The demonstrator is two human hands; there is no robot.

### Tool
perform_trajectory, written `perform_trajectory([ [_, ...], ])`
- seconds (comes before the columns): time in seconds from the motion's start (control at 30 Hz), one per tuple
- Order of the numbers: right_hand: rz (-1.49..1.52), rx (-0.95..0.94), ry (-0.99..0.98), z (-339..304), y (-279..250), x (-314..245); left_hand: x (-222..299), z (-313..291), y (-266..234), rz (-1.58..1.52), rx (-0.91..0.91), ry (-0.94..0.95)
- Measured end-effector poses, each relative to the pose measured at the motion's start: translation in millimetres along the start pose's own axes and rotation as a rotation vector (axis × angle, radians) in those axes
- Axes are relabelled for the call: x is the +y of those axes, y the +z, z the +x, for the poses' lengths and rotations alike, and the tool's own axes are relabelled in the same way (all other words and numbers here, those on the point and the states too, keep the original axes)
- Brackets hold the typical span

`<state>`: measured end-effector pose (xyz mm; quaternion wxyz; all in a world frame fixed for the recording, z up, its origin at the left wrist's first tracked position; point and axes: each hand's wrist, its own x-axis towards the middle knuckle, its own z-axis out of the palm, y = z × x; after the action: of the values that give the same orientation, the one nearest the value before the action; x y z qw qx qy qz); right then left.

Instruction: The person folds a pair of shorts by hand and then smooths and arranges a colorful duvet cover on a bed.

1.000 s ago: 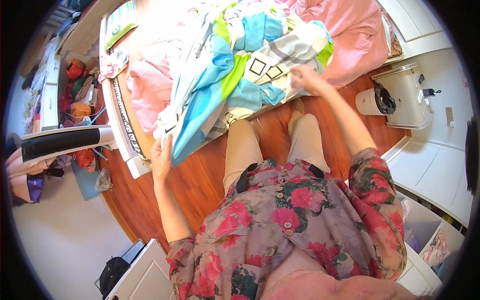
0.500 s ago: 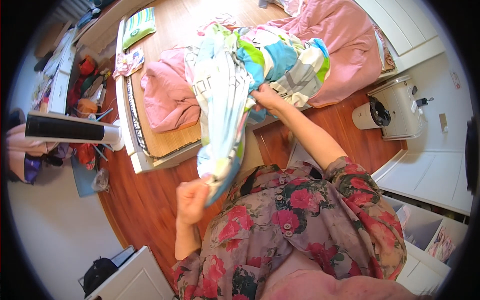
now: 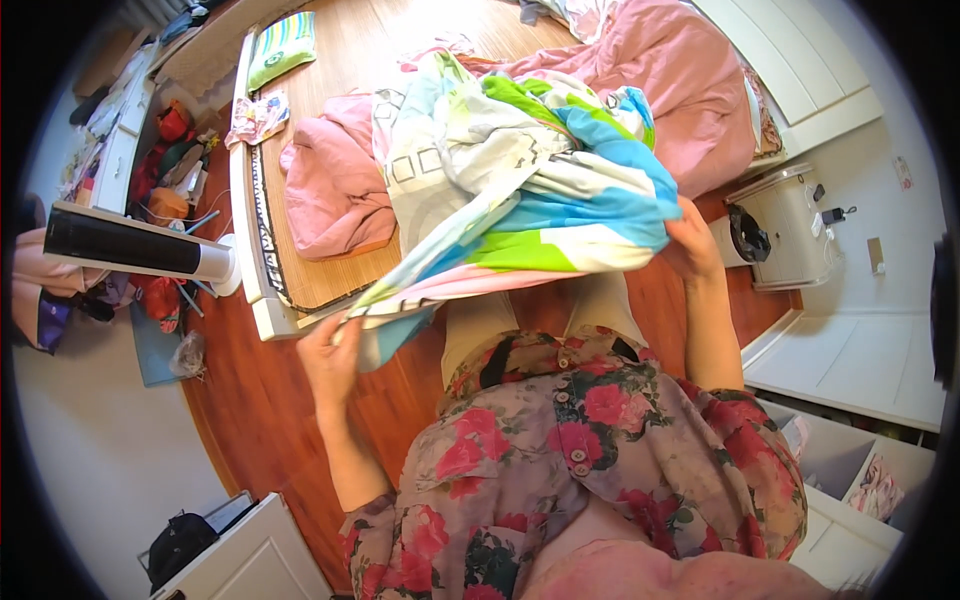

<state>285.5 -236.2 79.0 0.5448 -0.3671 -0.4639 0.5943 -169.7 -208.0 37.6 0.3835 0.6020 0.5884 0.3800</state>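
Note:
A large multicoloured duvet cover (image 3: 540, 200), patterned in blue, green, white and grey, is stretched between my two hands. Its far part lies heaped on the bed, over pink bedding. My left hand (image 3: 332, 352) pinches one end of the near edge, beyond the bed's front left corner. Some of the cloth hangs down beside those fingers. My right hand (image 3: 692, 240) grips the blue part of the same edge, to the right. Between the hands the edge runs slanting across in front of my legs. Folds hide the pink bedding (image 3: 335, 185) in part.
The bed (image 3: 400, 20) has a bare wood-coloured top and a white frame. A green striped pillow (image 3: 282, 50) lies at its far left. A white tower fan (image 3: 140, 255) leans across on the left. On the right stand a waste bin (image 3: 735, 240) and a cream cabinet (image 3: 795, 225).
My right hand has moved right and nearer, drawing out the cover's blue edge. My left hand has shifted left and slightly away from me. The bunched cloth is now spread wide between them.

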Motion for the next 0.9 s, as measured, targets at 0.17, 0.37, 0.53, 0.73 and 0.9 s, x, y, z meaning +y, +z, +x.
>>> perform_trajectory([
  [0.17, -0.280, 0.043, 0.351, -45.0, -25.1, 47.5, -1.6, 15.6, -11.3, 0.081, -0.114, -0.012],
  [0.37, -0.147, 0.040, 0.443, -80.7, 15.9, 86.8, -41.5, 38.2, 53.7, 0.694, -0.127, 0.297],
  [0.53, -0.253, 0.037, 0.401, -79.9, 19.2, 89.6, -29.6, 70.6, 167.1, 0.416, -0.257, 0.431],
  [0.73, -0.296, 0.011, 0.401, -89.1, 40.1, 86.4, -3.7, 102.7, 268.5, 0.683, 0.111, 0.816],
  [0.9, -0.316, 0.126, 0.392, -106.3, 25.9, 82.8, -91.1, 216.4, 196.0, 0.441, -0.227, 0.180],
])
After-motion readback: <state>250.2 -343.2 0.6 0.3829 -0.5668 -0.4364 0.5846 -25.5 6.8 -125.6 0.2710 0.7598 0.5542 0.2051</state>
